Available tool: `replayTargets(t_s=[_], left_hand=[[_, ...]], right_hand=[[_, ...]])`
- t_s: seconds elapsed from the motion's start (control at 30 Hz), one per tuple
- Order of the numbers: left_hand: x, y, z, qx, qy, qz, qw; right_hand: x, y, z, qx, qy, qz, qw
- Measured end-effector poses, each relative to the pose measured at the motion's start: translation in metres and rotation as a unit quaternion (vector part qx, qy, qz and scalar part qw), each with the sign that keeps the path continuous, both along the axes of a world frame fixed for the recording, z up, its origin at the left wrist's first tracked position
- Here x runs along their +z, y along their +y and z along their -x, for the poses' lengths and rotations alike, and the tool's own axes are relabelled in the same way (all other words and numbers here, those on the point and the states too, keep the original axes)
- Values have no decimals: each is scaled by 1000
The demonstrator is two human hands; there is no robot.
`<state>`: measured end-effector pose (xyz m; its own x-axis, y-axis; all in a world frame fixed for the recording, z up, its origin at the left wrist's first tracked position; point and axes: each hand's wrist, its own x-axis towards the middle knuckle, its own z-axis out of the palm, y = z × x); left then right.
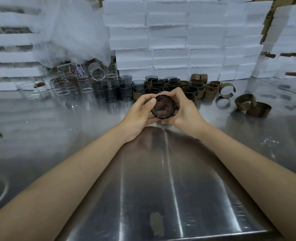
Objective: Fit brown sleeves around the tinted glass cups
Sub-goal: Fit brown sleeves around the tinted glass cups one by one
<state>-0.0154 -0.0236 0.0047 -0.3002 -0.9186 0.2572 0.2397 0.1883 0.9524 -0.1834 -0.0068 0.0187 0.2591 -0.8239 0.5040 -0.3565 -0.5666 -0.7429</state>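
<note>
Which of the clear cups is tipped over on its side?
The clear cup on top of the pile at the back left, just below the white wrapping. Its round mouth faces us, while the clear cups in front of it stand upright.

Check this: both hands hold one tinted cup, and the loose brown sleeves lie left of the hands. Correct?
No. The head view shows the loose brown sleeves right of the hands, not left. Left hand and right hand do hold one tinted cup.
</note>
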Motion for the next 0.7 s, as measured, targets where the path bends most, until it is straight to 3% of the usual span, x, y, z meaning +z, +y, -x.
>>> replayTargets(t_s=[0.27, 0.43, 0.7], left_hand=[[4, 2, -3, -29, 27, -44, 998], [3, 4, 2, 18, 9, -36, 999], [-3, 4, 4, 91, -153, 73, 981]], right_hand=[[-2, 0, -4, -1, 113, 89, 990], [-4, -3, -6, -28, 170, 101, 980], [-1, -3, -6, -54, 192, 61, 978]])
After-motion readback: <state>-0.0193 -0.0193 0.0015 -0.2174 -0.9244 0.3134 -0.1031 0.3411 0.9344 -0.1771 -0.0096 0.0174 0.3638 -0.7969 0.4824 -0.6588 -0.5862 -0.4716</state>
